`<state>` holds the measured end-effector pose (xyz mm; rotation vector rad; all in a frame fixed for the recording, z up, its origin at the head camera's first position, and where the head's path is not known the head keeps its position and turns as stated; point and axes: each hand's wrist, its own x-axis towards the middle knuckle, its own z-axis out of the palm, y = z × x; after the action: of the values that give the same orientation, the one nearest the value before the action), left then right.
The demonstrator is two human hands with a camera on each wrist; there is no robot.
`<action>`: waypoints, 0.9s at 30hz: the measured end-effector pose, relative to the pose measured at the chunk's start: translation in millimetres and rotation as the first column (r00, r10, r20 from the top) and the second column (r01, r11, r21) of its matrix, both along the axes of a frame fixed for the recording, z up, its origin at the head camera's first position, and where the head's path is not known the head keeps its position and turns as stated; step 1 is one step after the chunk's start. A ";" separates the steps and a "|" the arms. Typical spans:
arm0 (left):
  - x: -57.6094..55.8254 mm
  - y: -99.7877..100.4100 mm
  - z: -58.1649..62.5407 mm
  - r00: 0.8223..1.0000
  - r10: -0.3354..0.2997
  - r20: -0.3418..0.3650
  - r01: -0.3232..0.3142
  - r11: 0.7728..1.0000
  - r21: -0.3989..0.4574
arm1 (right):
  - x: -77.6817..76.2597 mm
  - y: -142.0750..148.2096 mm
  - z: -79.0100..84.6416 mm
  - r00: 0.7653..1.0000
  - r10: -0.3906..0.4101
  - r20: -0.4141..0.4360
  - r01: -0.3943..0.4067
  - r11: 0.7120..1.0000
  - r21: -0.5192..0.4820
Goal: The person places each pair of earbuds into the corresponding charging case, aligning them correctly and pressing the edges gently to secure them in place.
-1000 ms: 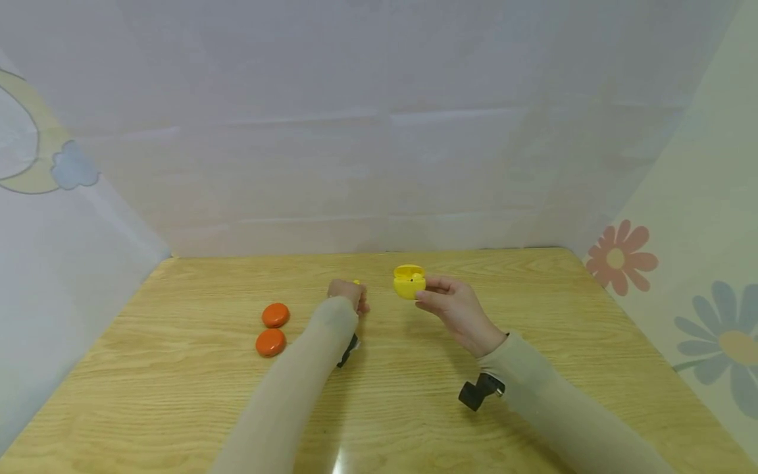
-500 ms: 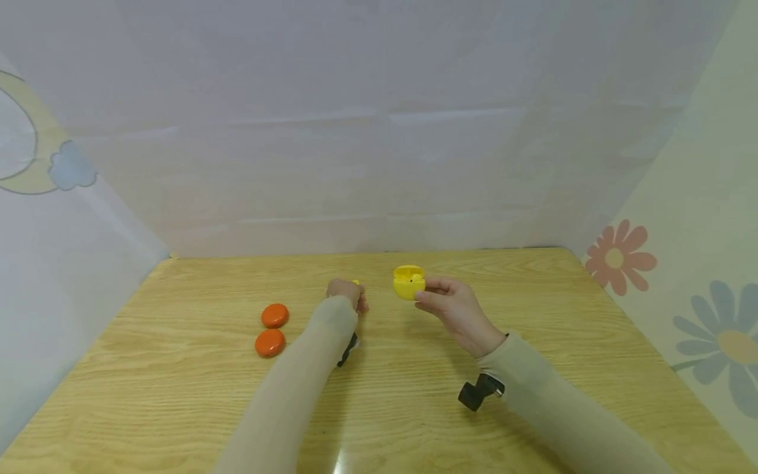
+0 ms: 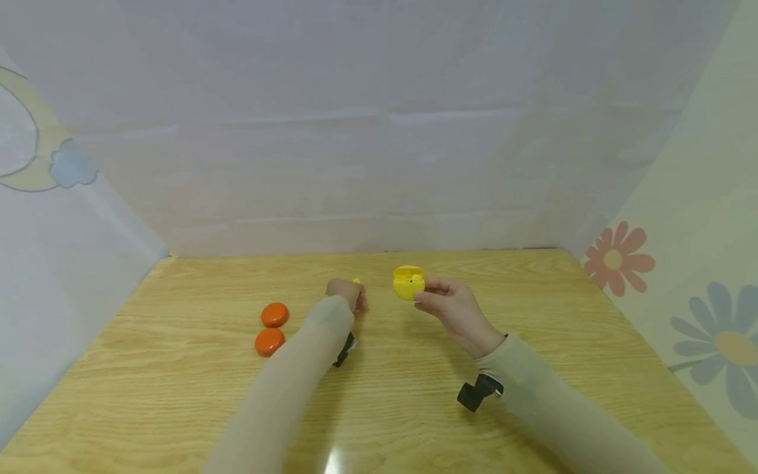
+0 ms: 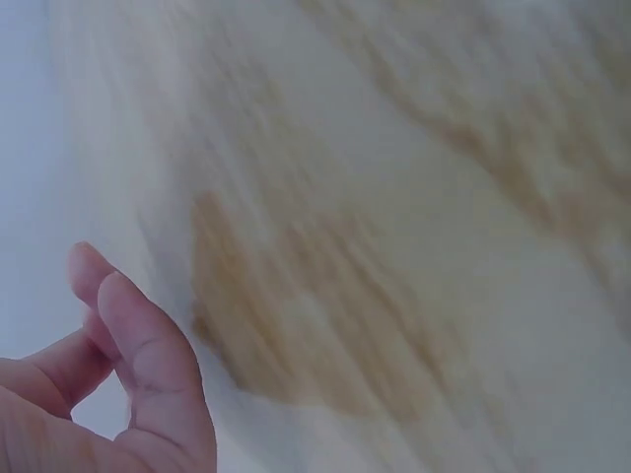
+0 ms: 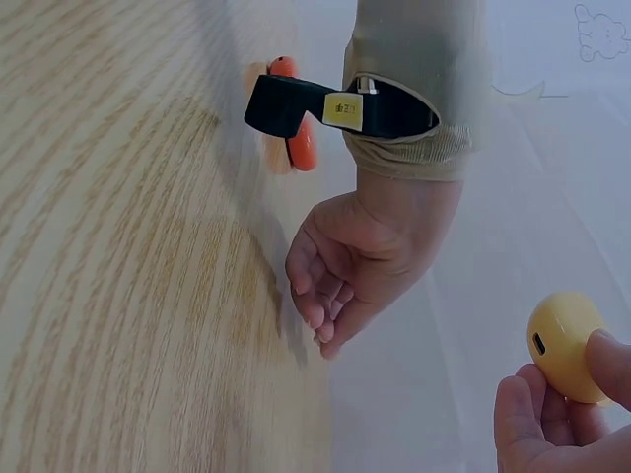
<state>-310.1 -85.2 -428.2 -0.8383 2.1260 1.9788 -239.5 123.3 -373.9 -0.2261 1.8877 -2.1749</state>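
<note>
In the head view my right hand holds up a yellow earbud case between thumb and fingers. Its lid stands raised, and a yellow earbud with a dark spot shows inside. The right wrist view shows the case from behind, with a dark port. To its left, my left hand has its fingers curled together and pinches a small yellow earbud, mostly hidden by the hand. From the left wrist, the left hand appears with bent fingers; the earbud is out of sight there.
Two round orange cases lie one in front of the other on the wooden table, left of the left forearm. Pale walls stand behind and at both sides. Each sleeve carries a black wrist camera.
Both hands stay almost where they were, the right one still holding the raised-lid case. The left forearm has shifted very slightly to the left.
</note>
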 end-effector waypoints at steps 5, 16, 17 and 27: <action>4.9 -0.3 4.0 1.000 -0.011 -0.003 0.011 1.000 0.028 | 0.8 1.2 -0.8 1.000 -0.002 0.006 0.002 1.000 -0.004; 12.6 -0.5 11.7 1.000 -0.003 0.000 0.003 0.997 0.080 | 2.5 2.0 -0.2 1.000 0.004 0.001 -0.004 1.000 -0.012; 13.5 -0.2 12.9 1.000 -0.002 0.001 0.002 0.997 0.078 | 2.6 1.9 0.2 1.000 0.002 0.004 -0.002 1.000 -0.013; 32.0 -1.6 26.4 0.997 -0.037 -0.066 0.043 0.995 0.091 | 3.2 1.8 1.7 1.000 -0.006 0.012 0.007 1.000 -0.025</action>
<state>-278.2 -86.7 -401.8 -0.7204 2.0490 2.0926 -236.3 125.1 -372.2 -0.2121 1.8585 -2.2005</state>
